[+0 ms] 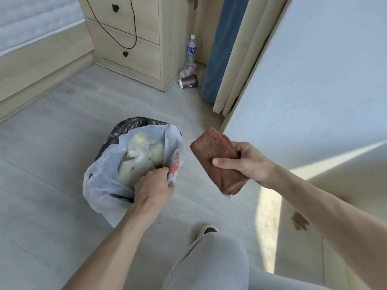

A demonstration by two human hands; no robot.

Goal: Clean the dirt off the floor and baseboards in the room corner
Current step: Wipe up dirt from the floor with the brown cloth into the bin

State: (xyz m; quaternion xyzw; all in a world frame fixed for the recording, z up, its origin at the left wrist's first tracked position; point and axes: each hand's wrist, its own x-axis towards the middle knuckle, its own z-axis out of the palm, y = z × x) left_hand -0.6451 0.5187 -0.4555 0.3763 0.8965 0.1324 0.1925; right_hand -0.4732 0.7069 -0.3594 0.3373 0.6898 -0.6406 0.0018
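Observation:
My right hand (pixel 247 162) holds a folded brown cloth (pixel 213 155) above the grey floor (pixel 52 153), fingers and thumb curled round it. My left hand (pixel 154 188) grips the rim of a white plastic bag (pixel 104 185) with red print, which lines a dark bin (pixel 125 124) on the floor. Yellowish and white waste lies inside the bag. A brown stain (pixel 299 221) marks the beige baseboard at the lower right, under the white wall (pixel 314 80).
A wooden drawer unit (pixel 134 38) with a dangling black cable stands in the far corner. Beside it are a water bottle (pixel 190 51), a tipped brown paper cup (pixel 188 81) and clear wrappers. Blue and beige curtains (pixel 226 51) hang at the right. My grey-trousered knee (pixel 209 262) is low centre.

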